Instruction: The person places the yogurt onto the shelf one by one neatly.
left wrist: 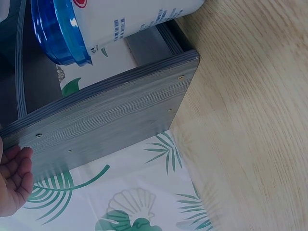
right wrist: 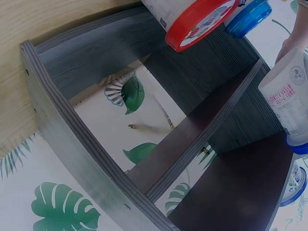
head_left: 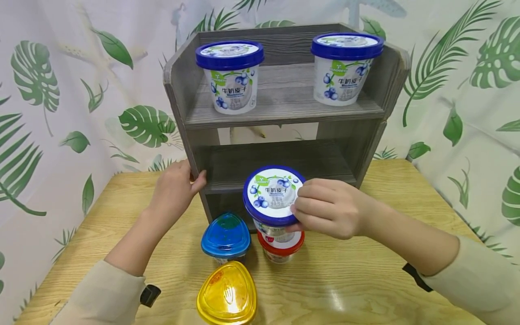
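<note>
My right hand (head_left: 331, 208) holds a tub with a round blue lid (head_left: 275, 194) by its right side, tilted so the blueberry label faces up. It hangs before the middle shelf, overlapping a red-lidded tub (head_left: 281, 246) below. In the right wrist view the held tub (right wrist: 288, 94) shows its white side; the right hand is out of that view. My left hand (head_left: 175, 187) grips the left side panel of the grey wooden rack (head_left: 260, 170), thumb at the front edge. The left wrist view shows its curled fingers (left wrist: 18, 168) against that panel (left wrist: 110, 106).
Two more blue-lidded tubs stand on the top shelf, one left (head_left: 231, 88) and one right (head_left: 345, 74). On the wooden table (head_left: 365, 280), a blue triangular-lidded tub (head_left: 225, 237) and a yellow one (head_left: 227, 293) stand before the rack. Leaf-print cloth (head_left: 73, 90) hangs behind.
</note>
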Motion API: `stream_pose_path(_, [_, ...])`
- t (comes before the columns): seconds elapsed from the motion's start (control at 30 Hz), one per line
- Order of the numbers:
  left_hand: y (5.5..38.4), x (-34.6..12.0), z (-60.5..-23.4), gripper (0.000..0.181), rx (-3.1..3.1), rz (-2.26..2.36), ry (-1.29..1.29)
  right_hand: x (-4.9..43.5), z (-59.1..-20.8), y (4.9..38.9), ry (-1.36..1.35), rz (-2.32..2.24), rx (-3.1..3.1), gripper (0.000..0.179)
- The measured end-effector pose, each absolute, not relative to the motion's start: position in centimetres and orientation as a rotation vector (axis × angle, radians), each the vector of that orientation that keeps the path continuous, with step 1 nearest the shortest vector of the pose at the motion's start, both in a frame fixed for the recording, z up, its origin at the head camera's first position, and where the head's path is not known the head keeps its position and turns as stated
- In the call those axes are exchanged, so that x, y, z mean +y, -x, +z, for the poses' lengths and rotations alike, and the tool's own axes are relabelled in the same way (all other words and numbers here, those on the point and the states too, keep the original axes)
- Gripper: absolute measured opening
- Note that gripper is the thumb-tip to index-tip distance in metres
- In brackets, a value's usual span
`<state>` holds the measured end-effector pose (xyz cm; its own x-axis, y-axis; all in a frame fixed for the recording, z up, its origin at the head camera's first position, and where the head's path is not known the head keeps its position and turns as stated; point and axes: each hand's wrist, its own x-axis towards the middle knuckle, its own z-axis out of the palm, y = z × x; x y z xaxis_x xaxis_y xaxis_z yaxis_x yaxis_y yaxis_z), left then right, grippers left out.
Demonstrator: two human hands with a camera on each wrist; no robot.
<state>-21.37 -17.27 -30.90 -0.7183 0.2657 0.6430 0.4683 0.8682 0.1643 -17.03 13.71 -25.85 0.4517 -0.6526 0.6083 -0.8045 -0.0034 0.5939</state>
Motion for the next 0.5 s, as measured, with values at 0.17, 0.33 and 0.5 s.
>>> stream_pose_path(0.17, [21.4,-17.3,-30.9,0.018,-2.391,-0.424,0.538,13.5,-25.7,17.4,-1.705,0.171,-1.282,0.023])
stream_pose_path(0.33, [21.4,-17.3,-30.9,0.017,-2.385,-0.422,0.546,13.2,-25.5,17.9,-1.694,0.156,-1.288,0.022])
stream_pose_path(0.5, [21.3,-17.3,-30.9,0.017,-2.401,-0.425,0.536,12.8,-25.5,18.4,-1.683,0.171,-1.297,0.023])
